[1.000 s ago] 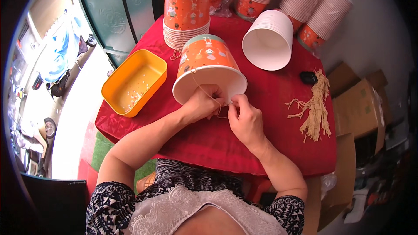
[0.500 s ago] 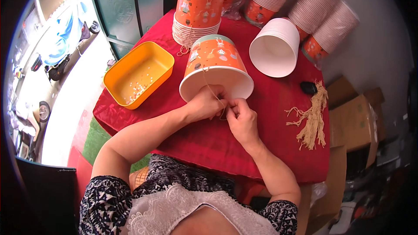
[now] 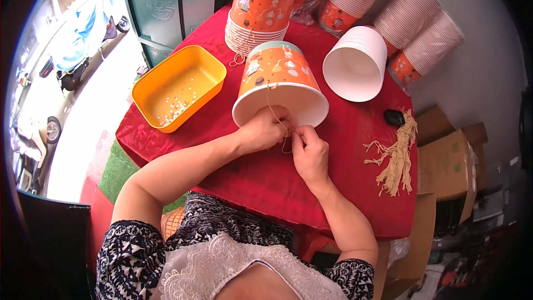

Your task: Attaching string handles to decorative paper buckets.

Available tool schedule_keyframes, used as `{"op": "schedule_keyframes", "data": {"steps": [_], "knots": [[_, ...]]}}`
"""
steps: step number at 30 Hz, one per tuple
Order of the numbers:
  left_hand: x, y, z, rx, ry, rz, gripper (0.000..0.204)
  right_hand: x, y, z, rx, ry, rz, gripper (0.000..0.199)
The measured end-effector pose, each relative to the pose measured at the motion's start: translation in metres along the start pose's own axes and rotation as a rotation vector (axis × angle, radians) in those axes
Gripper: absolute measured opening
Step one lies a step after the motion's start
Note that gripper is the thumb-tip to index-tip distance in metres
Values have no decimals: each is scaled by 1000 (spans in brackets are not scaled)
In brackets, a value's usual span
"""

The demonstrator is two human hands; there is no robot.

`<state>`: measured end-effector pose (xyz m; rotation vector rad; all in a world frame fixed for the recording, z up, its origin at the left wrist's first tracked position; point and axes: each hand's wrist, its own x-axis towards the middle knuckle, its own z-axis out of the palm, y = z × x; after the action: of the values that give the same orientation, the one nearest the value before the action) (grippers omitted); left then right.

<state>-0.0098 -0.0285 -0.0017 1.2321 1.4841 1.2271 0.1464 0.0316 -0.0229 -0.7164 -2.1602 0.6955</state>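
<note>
An orange paper bucket (image 3: 282,68) with a green band lies tilted on the table, its white open mouth toward me. A thin beige string (image 3: 268,95) comes from near its rim and runs down to my fingers. At the mouth of the bucket, my left hand (image 3: 267,128) is closed on the string, with its fingertips partly hidden. My right hand (image 3: 309,153) pinches the string just beside it, and the two hands almost touch. A small loop of string hangs below the fingers.
A yellow tray (image 3: 208,91) with small white bits stands at left. Behind are stacked orange buckets (image 3: 265,8). A white bucket (image 3: 355,66) lies at right, near a bundle of beige strings (image 3: 401,153) and a black object (image 3: 394,117). Cardboard boxes (image 3: 444,161) stand beyond the red cloth (image 3: 355,189).
The view has shifted slightly. Both hands stay at the bucket's mouth on the string, and the string's loop below the fingers hangs a little differently.
</note>
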Motion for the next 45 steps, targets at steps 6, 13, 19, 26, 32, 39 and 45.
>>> {"op": "schedule_keyframes", "data": {"steps": [6,13,19,26,32,39,45], "knots": [[2,-18,-3,352,149,304,12,0,-1,0,10,-16,1,5],[3,-16,-1,357,36,199,7,1,-1,1,12,-8,14,6],[0,-13,-1,394,43,215,4,0,0,3,2,2,12,7],[-1,-9,-1,407,9,196,5,1,-3,1,-135,-2,-95,7],[1,-15,-3,379,1,218,4,2,0,1,-231,26,-252,6],[1,-10,-1,346,48,254,8,0,-2,-1,-291,-4,-283,6],[2,-13,-1,339,50,270,8,2,3,1,-161,-8,-206,3]]}}
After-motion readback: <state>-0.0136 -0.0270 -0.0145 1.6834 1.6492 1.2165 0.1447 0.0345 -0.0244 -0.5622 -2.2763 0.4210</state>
